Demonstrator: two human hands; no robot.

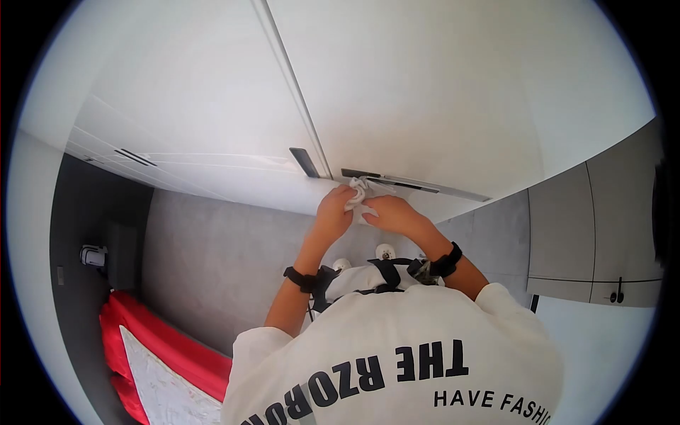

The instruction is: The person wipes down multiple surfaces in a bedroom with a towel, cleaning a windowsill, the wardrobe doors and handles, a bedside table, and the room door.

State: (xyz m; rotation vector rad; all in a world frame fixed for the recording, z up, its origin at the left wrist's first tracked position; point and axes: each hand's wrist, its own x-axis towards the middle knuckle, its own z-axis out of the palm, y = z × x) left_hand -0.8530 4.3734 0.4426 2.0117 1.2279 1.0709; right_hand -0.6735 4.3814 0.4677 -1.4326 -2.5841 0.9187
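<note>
A crumpled white cloth [358,193] is bunched between my two hands, close to the white cabinet front. My left hand [337,209] has its fingers closed around the cloth's left side. On the right, my right hand [388,212] pinches the cloth with bent fingers. Just beyond the cloth, a long dark and silver handle strip [404,183] runs along the white door [439,92]. A shorter dark handle [304,162] sits left of the door seam.
Grey floor [212,248] lies below the cabinets. Grey cupboards [559,227] stand at the right. Red fabric [170,336] with a pale panel is at the lower left, near a small white device [93,256] against a dark surface.
</note>
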